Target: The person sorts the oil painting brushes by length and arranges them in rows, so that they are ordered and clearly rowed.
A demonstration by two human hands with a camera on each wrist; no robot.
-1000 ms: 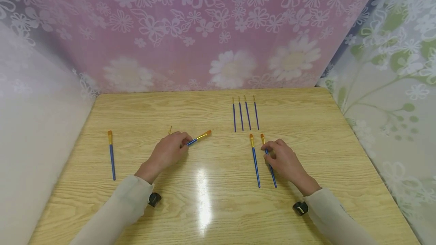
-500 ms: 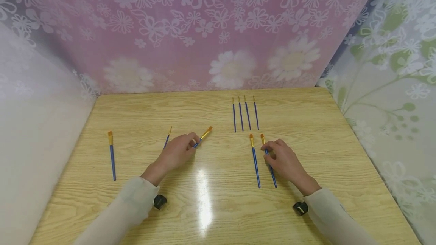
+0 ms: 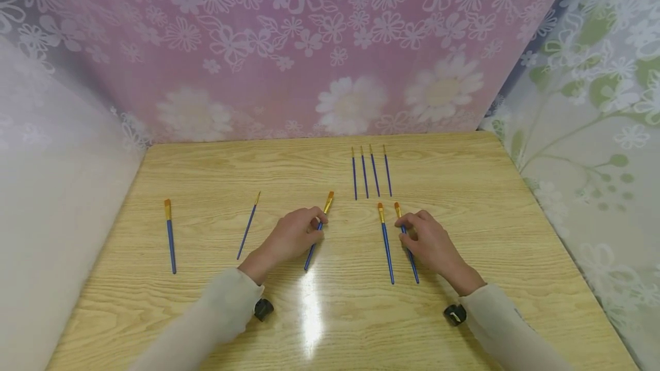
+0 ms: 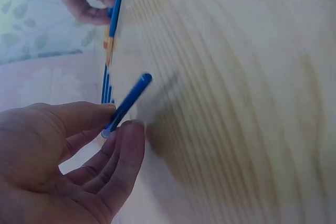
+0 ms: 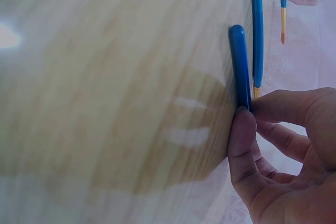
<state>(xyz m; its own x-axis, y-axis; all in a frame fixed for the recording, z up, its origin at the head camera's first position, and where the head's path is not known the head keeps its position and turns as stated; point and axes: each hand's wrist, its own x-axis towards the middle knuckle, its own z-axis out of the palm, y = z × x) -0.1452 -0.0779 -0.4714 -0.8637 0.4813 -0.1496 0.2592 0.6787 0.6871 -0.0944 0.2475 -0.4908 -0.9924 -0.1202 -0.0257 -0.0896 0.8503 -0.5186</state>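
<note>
Nearest you, your pale sleeves (image 3: 216, 308) lie over the wooden table (image 3: 129, 314), with a black device (image 3: 263, 309) at your left wrist and a black fitting (image 3: 455, 315) at your right. Your left hand (image 3: 294, 235) pinches the held flat brush (image 3: 311, 255) by its blue handle, bristles pointing away from you; your right hand (image 3: 430, 242) pinches the right-hand brush (image 3: 412, 262), and its neighbouring brush (image 3: 387, 245) lies just beside, untouched. The step in hand looks like handling the left one while your right fingers steady theirs; as I judge it, moving the left one calls for a narrow, light pinch and a handle kept clear of its neighbours. Left of your left hand lie a thin brush (image 3: 249, 228) and, well apart, a lone flat brush (image 3: 171, 242). Farther off, four slim brushes (image 3: 375, 173) line up before the pink curtain (image 3: 330, 44). The left wrist view shows what the head view leaves unclear: the handle's end is off the wood, its shadow apart. The right wrist view shows your digits meeting on the other handle; whether it touches the table, I cannot tell.
</note>
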